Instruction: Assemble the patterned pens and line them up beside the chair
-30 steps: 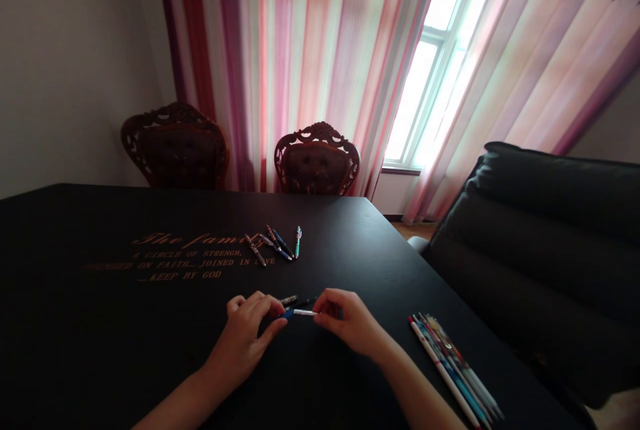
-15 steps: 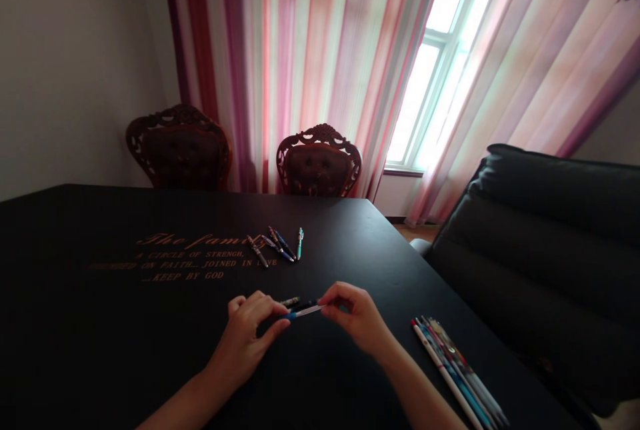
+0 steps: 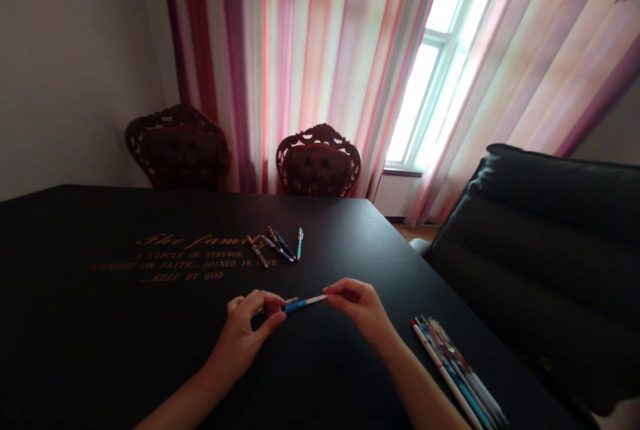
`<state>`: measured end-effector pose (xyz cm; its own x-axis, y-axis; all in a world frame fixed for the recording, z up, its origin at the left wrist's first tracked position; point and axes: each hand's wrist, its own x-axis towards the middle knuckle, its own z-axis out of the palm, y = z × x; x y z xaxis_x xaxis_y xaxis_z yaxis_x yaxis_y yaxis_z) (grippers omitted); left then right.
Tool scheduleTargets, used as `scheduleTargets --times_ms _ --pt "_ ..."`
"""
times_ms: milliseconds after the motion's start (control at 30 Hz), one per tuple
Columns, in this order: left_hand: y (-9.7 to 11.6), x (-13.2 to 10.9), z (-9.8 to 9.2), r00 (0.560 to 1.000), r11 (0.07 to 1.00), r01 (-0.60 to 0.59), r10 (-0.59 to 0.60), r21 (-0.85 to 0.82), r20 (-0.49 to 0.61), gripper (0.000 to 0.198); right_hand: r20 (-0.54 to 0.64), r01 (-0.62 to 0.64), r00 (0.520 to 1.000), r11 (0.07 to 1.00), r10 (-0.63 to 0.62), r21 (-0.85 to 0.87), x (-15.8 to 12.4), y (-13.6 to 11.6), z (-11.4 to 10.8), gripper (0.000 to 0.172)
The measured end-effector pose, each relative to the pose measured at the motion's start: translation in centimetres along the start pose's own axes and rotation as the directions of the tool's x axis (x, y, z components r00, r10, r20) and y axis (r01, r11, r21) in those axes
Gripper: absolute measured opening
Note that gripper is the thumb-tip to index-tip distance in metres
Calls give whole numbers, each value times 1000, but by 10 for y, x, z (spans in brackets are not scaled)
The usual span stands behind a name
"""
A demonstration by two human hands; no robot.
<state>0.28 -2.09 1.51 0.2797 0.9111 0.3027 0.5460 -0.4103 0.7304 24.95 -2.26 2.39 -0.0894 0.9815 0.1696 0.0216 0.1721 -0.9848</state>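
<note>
A slim pen with a blue section and a pale, narrow section is held up between my two hands, tilted slightly up to the right. My left hand is closed, pinching its blue end between thumb and fingers. With thumb and fingertips together, my right hand grips the pale end; the very tip is hidden there. A patterned pen lies just behind, partly covered by my left fingers. Farther off on the black table are several pens in a loose group and a teal pen beside them.
A row of several long pens lies by the table's right edge. Two carved chairs stand beyond the far edge, before striped curtains. A black leather chair is close on the right. Gold lettering marks the tabletop.
The dark piece seen between my hands no longer shows there. More of the pen's blue section is exposed, and my right hand has shifted slightly up and right.
</note>
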Motion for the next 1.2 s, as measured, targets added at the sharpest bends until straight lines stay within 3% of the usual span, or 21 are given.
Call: scheduleTargets --times_ms 333,667,1200 --pt "-1 2 1 1000 1000 -1 1 25 -2 20 -12 -20 1000 1000 20 2 0 2 4 29" --pt "-4 2 3 999 999 31 -31 -12 -23 19 12 -53 999 997 53 48 -1 15 12 23" --pt "-3 0 4 1000 999 1 -1 -33 3 15 38 -79 996 993 76 87 -6 9 20 26"
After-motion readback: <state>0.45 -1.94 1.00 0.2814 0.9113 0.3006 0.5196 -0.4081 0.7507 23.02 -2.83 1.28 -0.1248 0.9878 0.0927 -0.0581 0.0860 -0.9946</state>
